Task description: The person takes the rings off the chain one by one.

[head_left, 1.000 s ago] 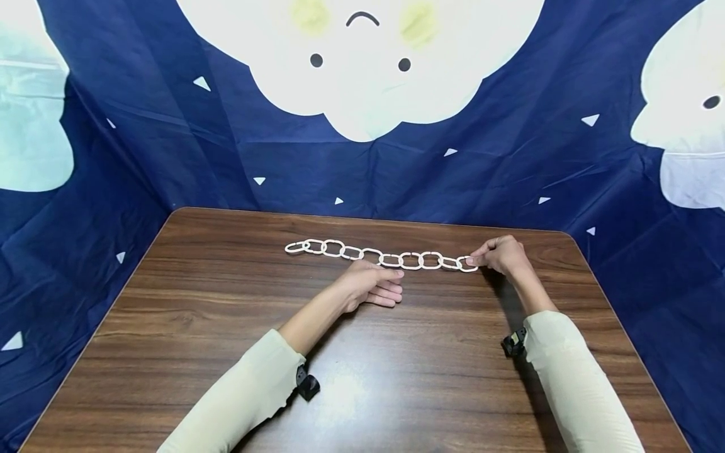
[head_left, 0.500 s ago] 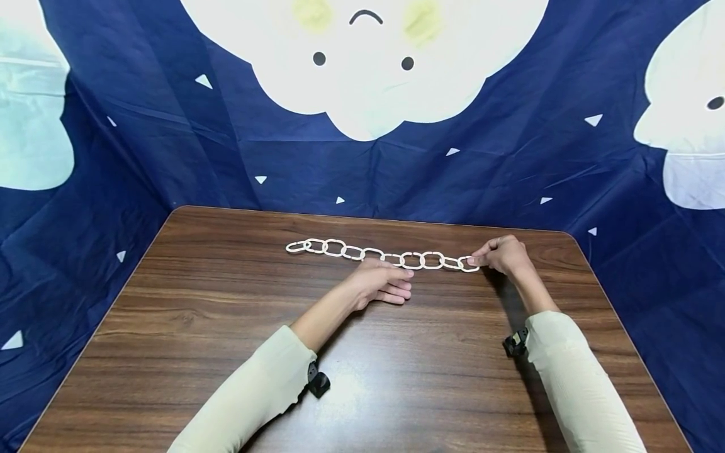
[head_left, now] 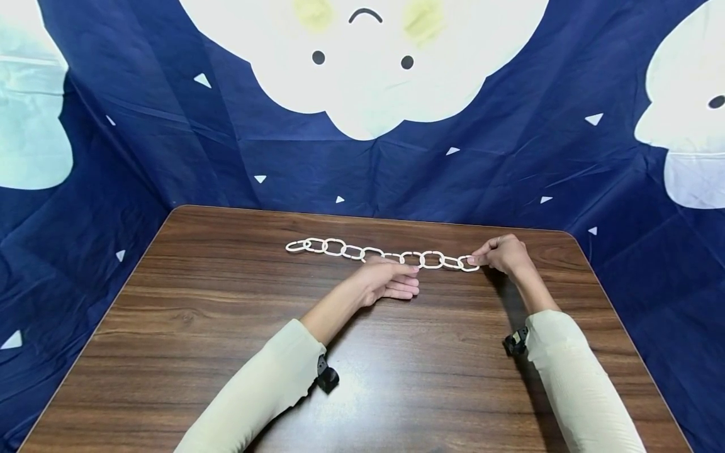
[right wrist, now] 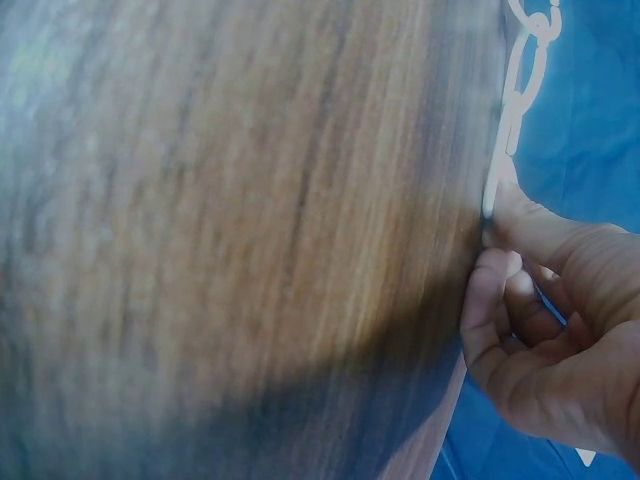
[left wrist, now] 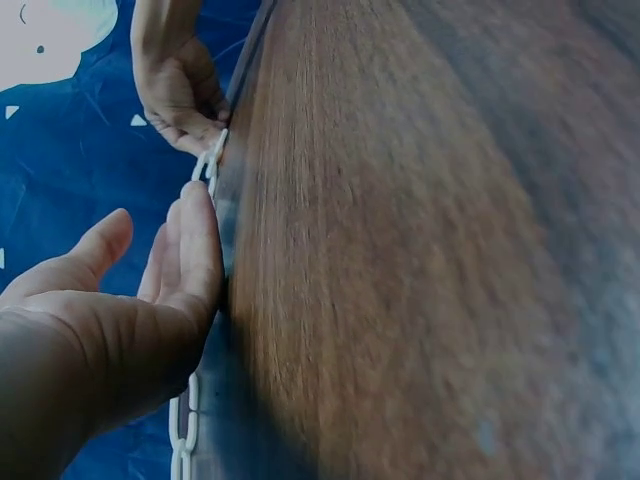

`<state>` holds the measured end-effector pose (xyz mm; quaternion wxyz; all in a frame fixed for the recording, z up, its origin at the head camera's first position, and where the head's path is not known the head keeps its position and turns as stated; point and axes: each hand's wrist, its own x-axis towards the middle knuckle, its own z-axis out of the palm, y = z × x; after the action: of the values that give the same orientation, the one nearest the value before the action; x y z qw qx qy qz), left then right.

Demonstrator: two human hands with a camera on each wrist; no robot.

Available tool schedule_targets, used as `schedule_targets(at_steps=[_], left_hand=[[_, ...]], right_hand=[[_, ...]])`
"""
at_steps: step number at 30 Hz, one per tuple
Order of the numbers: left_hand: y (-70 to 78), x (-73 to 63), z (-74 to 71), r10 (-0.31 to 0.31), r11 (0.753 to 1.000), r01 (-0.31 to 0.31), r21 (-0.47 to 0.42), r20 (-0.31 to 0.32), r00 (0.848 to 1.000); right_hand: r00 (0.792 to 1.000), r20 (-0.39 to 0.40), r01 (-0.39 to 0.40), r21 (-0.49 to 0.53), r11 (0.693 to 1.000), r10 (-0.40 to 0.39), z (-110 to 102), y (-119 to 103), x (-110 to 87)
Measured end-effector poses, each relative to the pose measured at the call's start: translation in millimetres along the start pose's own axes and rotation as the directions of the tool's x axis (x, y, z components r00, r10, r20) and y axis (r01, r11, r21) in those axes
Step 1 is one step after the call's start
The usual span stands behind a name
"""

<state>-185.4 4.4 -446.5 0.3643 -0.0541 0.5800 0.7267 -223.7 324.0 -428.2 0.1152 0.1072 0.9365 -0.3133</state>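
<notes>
A white chain of plastic links (head_left: 334, 247) lies stretched from left to right across the far part of the wooden table. My right hand (head_left: 503, 255) pinches the link at its right end; the right wrist view shows the thumb and curled fingers (right wrist: 485, 300) at that link (right wrist: 495, 180). In front of the chain's middle is my left hand (head_left: 387, 280), its fingers straight and held together, thumb apart. It hides part of a few links in the head view. Whether it touches the chain I cannot tell. In the left wrist view its palm (left wrist: 130, 330) holds nothing.
The brown wooden table (head_left: 226, 352) ends at a rounded far edge behind the chain. Beyond it hangs a dark blue cloth (head_left: 187, 157) with white clouds and small triangles. A black wrist camera (head_left: 327, 377) sits under the left sleeve, another camera (head_left: 515, 343) under the right.
My left hand has slid to the right along the front of the chain, covering links further right. The right hand and the chain look nearly unmoved.
</notes>
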Motion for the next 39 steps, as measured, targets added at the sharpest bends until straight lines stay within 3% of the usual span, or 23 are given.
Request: schedule_targets(at_steps=[9, 26, 39], left_hand=[[0.7, 8.8, 11.1, -0.027, 0.999, 0.027, -0.039, -0.005, 1.000], [4.7, 26.2, 25.8, -0.021, 0.999, 0.019, -0.042, -0.028, 0.999], [7.6, 31.6, 40.4, -0.022, 0.999, 0.020, -0.038, -0.052, 0.998]], right_hand=[[1.000, 0.000, -0.010, 0.004, 1.000, 0.010, -1, 0, 1.2], [1.000, -0.003, 0.003, 0.003, 1.000, -0.003, -1, -5, 0.3], [1.000, 0.002, -0.005, -0.017, 1.000, 0.005, -2, -1, 2.6]])
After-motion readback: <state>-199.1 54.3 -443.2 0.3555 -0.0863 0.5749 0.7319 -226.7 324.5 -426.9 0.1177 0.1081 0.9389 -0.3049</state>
